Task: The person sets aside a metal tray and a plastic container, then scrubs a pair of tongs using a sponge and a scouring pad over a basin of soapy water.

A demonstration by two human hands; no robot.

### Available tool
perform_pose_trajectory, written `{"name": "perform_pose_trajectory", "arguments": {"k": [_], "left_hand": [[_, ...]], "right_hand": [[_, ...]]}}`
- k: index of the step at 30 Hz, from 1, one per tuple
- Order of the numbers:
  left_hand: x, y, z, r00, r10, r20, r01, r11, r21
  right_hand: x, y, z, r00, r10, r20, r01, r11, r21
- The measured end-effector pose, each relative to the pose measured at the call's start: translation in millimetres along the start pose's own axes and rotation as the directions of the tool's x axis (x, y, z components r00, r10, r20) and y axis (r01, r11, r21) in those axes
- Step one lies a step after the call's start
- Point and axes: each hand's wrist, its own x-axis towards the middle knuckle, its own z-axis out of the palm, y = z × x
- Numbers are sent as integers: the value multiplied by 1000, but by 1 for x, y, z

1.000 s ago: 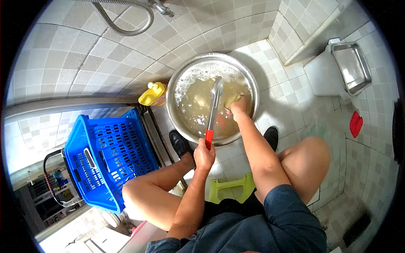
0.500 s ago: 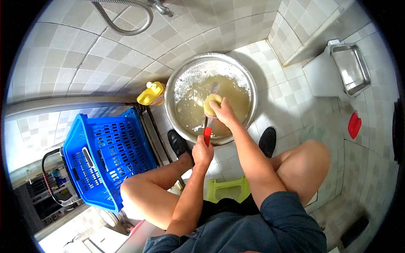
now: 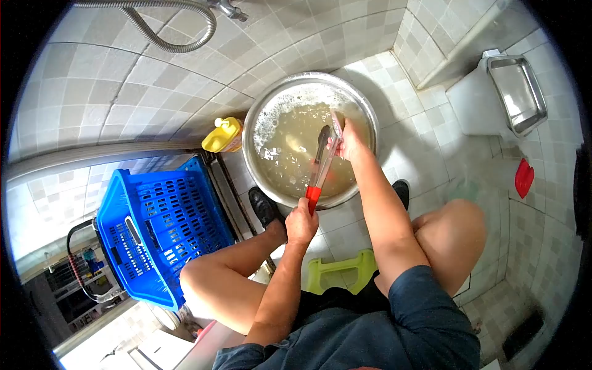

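My left hand [image 3: 300,222] is closed around the red handle of a pair of metal tongs [image 3: 314,192]. The tongs' two arms are spread apart over a wide metal basin [image 3: 248,132] of cloudy, sudsy water; one arm ends in a dark tip. At the far end of the other arm, my right hand [image 3: 350,143] has its fingers closed on it. A thin pinkish edge shows beside those fingers; I cannot tell whether it is a sponge or the tong tip. A pale yellow patch [image 3: 295,144] lies in the water, too blurred to name.
A yellow bottle [image 3: 222,135] stands left of the basin, near a blue plastic basket [image 3: 179,213]. A green stool [image 3: 340,271] is below me. A metal-topped container [image 3: 515,95] stands to the right, a red object [image 3: 524,177] near it. A hose [image 3: 203,34] hangs above.
The yellow sponge that was in my right hand on the tongs is no longer plainly visible there. My right hand has moved up and right; the tongs' arms now stand apart.
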Motion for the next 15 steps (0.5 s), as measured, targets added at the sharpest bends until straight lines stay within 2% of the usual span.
{"name": "perform_pose_trajectory", "arguments": {"k": [2, 3, 5, 6, 7, 8, 9, 11, 13, 14, 15], "left_hand": [[0, -4, 2, 1000, 14, -13, -14, 1000, -25], [1, -10, 5, 999, 26, -32, -28, 998, -47], [4, -23, 17, 996, 44, -75, -53, 992, -114], [6, -30, 23, 998, 8, -55, -25, 949, -314], [8, -37, 30, 999, -23, -28, 6, 866, -501], [8, -27, 20, 980, -110, 166, 198, 635, -747], [9, -23, 17, 980, -110, 167, 199, 634, -747], [11, -21, 12, 976, -97, 193, 212, 257, -943], [13, -23, 10, 984, -84, 157, 173, 244, -954], [14, -22, 8, 977, -136, 166, 190, 184, -965], [14, -24, 9, 966, -188, 176, 201, 120, -972]], "right_hand": [[9, 5, -4, 998, 54, 32, -58, 989, 139], [21, 11, -10, 998, 55, 33, -59, 989, 136], [39, 20, -22, 990, 140, -14, -140, 990, 13], [35, 24, -23, 997, 79, -1, -79, 997, 20], [32, 29, -24, 997, 80, -2, -80, 997, 20], [32, 35, -26, 999, 48, 7, -48, 999, -19], [24, 38, -25, 1000, 17, 17, -16, 998, -58], [11, 45, -26, 1000, 8, -5, -8, 995, -99], [4, 54, -25, 986, -111, -126, 86, 978, -191], [-7, 55, -18, 939, -234, -253, 176, 957, -232], [14, 69, -25, 942, -232, -244, 173, 955, -240]]}}
